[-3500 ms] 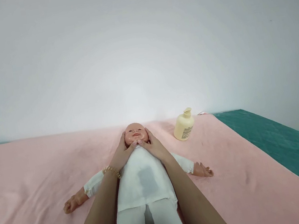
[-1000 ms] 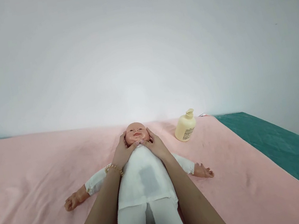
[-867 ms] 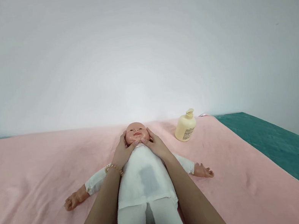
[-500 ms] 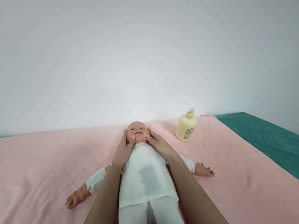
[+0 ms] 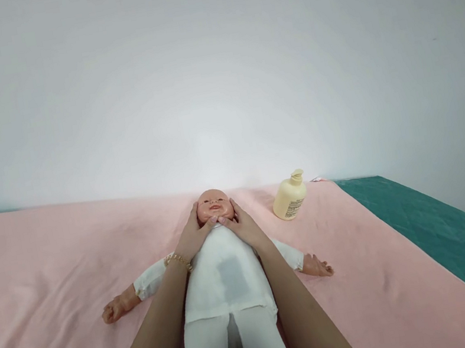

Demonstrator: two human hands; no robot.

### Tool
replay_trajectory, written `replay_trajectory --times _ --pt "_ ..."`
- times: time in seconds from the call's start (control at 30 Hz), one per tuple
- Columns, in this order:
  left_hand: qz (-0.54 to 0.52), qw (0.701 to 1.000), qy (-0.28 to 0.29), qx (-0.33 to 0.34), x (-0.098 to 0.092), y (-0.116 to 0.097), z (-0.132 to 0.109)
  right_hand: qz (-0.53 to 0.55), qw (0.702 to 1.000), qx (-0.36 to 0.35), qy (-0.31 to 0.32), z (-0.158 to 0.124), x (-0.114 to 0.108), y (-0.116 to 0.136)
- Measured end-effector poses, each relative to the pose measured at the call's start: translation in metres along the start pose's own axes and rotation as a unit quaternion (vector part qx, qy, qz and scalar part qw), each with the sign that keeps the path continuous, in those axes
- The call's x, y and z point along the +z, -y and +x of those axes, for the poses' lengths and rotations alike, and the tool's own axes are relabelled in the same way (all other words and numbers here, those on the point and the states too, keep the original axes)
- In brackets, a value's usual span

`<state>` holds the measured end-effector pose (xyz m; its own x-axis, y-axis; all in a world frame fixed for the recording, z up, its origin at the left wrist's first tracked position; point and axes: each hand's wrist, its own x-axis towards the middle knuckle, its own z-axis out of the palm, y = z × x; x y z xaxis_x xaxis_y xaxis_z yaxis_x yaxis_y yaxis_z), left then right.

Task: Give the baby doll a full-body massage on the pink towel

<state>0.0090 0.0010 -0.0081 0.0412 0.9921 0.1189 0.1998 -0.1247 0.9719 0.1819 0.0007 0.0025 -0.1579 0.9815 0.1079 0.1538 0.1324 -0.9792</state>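
Observation:
A baby doll with a white cloth body lies on its back, arms spread to both sides and its head at the far end. My left hand cups one side of the doll's head, its thumb under the chin. Against the other side of the head rests my right hand, with its thumb also at the chin, close to the left thumb. The fingers of both hands run up along the cheeks, partly hidden behind the head. A beaded bracelet circles my left wrist.
To the right of the doll's head stands a pale yellow pump bottle. Under everything is a pink cloth, slightly creased at the left. A green surface shows beyond its right edge. A plain pale wall rises behind.
Both thumbs have slid inward and down from the doll's cheeks to the middle of its chin. The doll and the bottle have stayed in place.

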Motion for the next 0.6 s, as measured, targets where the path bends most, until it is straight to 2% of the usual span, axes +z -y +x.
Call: replay_trajectory --times 0.3,0.6 --pt "0.03 0.999 -0.007 0.014 0.0007 -0.0009 0.001 -0.085 0.996 -0.002 -0.036 0.001 0.003 0.003" --pt "0.082 0.996 -0.011 0.016 -0.0019 -0.0014 0.0009 -0.013 0.999 -0.028 -0.024 0.0043 -0.0038 -0.0042"
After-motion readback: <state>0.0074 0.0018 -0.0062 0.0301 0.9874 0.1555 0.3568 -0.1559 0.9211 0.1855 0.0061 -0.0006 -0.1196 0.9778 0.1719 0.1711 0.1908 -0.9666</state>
